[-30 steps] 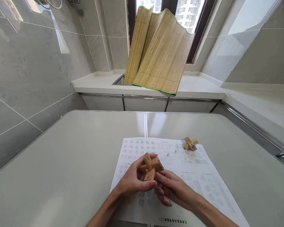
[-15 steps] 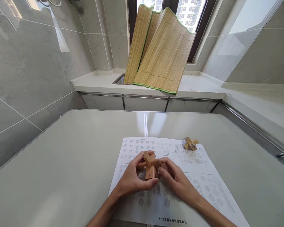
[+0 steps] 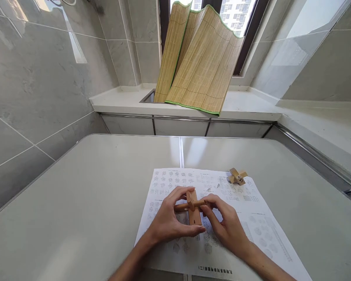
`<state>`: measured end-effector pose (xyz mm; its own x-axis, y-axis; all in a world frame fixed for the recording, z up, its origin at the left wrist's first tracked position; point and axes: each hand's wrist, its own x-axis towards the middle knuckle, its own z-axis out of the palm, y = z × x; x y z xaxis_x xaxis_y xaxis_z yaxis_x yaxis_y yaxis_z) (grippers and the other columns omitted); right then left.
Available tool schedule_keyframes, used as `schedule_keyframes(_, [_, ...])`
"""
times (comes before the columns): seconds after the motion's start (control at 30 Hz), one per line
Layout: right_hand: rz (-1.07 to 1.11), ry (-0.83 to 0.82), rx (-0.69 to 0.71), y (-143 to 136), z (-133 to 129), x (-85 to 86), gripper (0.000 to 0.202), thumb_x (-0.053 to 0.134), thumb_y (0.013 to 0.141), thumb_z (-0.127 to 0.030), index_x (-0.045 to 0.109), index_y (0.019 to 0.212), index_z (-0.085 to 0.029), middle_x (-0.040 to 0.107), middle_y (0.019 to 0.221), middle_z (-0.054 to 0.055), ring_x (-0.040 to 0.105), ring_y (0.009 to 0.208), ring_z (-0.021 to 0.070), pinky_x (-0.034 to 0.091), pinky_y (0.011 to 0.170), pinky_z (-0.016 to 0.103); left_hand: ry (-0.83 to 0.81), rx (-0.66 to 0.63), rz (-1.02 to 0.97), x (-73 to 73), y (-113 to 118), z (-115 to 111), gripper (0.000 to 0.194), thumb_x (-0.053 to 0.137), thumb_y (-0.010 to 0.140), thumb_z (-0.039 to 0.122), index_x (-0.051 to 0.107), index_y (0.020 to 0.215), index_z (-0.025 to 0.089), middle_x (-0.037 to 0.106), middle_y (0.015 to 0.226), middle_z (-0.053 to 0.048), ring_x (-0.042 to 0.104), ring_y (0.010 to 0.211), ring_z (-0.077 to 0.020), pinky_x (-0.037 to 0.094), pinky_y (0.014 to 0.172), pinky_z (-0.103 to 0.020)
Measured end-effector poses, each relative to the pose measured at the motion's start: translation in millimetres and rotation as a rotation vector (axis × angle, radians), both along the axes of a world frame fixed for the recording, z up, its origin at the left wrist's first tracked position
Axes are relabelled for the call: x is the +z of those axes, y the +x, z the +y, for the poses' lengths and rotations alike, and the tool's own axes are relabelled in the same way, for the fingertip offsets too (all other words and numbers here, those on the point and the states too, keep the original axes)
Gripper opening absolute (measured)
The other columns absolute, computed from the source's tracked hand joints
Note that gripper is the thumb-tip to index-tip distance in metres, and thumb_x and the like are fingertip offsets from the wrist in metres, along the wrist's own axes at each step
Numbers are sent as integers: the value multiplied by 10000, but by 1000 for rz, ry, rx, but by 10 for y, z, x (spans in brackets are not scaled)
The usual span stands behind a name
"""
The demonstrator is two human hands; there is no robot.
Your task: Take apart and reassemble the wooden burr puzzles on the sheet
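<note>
Bare left hand (image 3: pixel 171 218) and bare right hand (image 3: pixel 229 223)
Slim fingers (image 3: pixel 217 200); the left forearm (image 3: pixel 136 255) and right forearm (image 3: pixel 265 261) are slender and uncovered as far as the view shows.

Left hand (image 3: pixel 170 219) in a wide curl — right hand (image 3: pixel 228 223) pinched

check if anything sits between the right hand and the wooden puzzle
Nothing visible does: the fingers of the right hand are at the bar end of the wooden puzzle, while the left hand holds it.
</note>
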<state>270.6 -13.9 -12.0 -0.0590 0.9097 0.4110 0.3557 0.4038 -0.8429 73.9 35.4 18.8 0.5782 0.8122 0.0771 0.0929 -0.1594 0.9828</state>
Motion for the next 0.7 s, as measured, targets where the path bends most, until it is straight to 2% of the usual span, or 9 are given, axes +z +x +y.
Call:
schedule_keyframes(0.2, [-14,15,-2,-3,-16,-12,143,512,1069,-264,654,1073,-244,696,865,29,664,742,190,540,678,296,4,-2,6,-4,-9,-8,792,939,651,320,585,1358,270,589,1300,-63,637,1213,-293,621,994,-425])
schedule_keyframes(0.3, [23,-16,4,-5,-21,-34,156,505,1077,-291,652,1066,-239,695,854,31,675,735,187,549,676,294,-23,-2,31,-19,-19,-12,825,945,656,342,548,1377,276,611,1327,-76,606,1287,-325,556,1080,-477])
schedule_keyframes(0.47, [115,-88,0,-12,-19,-76,176,503,1086,-340,635,1067,-226,684,827,32,672,699,175,556,660,286,-97,50,-21,-56,-11,-28,1043,977,636,364,390,1493,281,627,1369,-118,573,1345,-335,457,1165,-522])
schedule_keyframes(0.7, [219,-201,37,-44,-32,-47,205,532,1071,-408,616,1034,-225,706,811,44,697,716,200,583,676,319,-90,28,-102,-107,-22,-6,1016,965,675,322,376,1502,276,553,1502,-141,497,1440,-328,344,1249,-523])
